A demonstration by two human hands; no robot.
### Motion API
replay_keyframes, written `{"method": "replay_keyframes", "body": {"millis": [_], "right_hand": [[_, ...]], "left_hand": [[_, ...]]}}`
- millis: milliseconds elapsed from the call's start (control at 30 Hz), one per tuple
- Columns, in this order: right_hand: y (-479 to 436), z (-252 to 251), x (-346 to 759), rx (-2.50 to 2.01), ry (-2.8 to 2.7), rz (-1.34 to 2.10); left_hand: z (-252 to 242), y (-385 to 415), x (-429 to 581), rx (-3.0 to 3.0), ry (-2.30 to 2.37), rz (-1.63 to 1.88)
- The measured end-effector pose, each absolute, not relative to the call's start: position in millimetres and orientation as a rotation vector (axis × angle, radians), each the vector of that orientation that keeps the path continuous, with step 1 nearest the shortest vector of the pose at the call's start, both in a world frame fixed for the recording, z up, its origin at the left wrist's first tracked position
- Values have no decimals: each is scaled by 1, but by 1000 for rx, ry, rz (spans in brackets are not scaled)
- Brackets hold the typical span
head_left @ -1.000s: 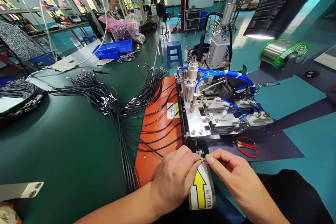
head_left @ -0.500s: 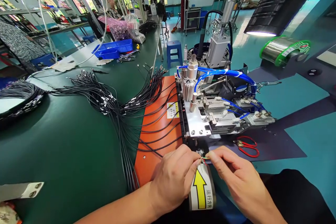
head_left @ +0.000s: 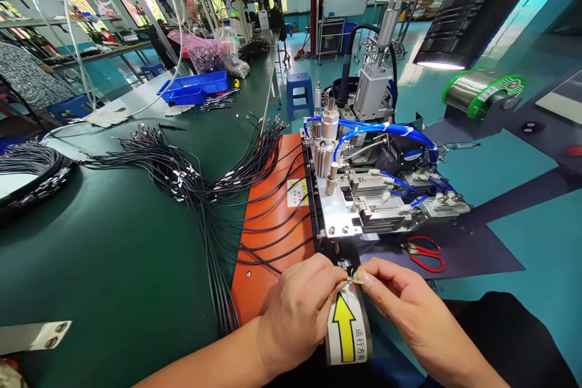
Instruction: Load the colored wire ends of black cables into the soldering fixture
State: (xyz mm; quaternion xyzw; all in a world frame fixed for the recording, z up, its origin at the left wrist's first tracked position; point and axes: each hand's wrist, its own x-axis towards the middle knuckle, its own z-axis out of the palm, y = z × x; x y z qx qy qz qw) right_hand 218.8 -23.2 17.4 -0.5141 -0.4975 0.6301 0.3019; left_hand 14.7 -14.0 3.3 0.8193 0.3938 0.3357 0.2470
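My left hand point(head_left: 305, 309) is closed in a pinch, thumb against forefinger, on one end of some thin coloured wires point(head_left: 354, 280). From the right, my right hand point(head_left: 404, 310) pinches the same wires between thumb and forefinger, a short way from the left fingertips. Green-yellow and a little red show in the small gap; the rest is hidden by the fingers. Just below the fingertips is a white label with a yellow arrow point(head_left: 344, 327) on a rounded machine part. Black cables point(head_left: 273, 218) cross the orange plate point(head_left: 254, 291) beside my left hand.
Ahead stands a machine with metal cylinders point(head_left: 330, 151) and blue air hoses. Red-handled scissors point(head_left: 427, 253) lie to its right. A solder wire spool point(head_left: 482, 91) sits under a black lamp point(head_left: 473, 18). Bundled cables and a blue tray point(head_left: 195, 86) occupy the green bench point(head_left: 113, 273).
The right fingers have shifted slightly left and down, and the wires between the hands now tilt a little. The left hand keeps its pinch. The whole view has shifted slightly.
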Motion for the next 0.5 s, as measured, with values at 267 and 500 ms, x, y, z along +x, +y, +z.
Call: {"method": "replay_keyframes", "body": {"millis": [267,500], "right_hand": [[-14,28,226,-1384,-1742,1359],[-21,22,228,-1513,-1455,1516]], "left_hand": [[2,-15,16,2325,1068,880],[2,-17,16,2314,1097,924]]}}
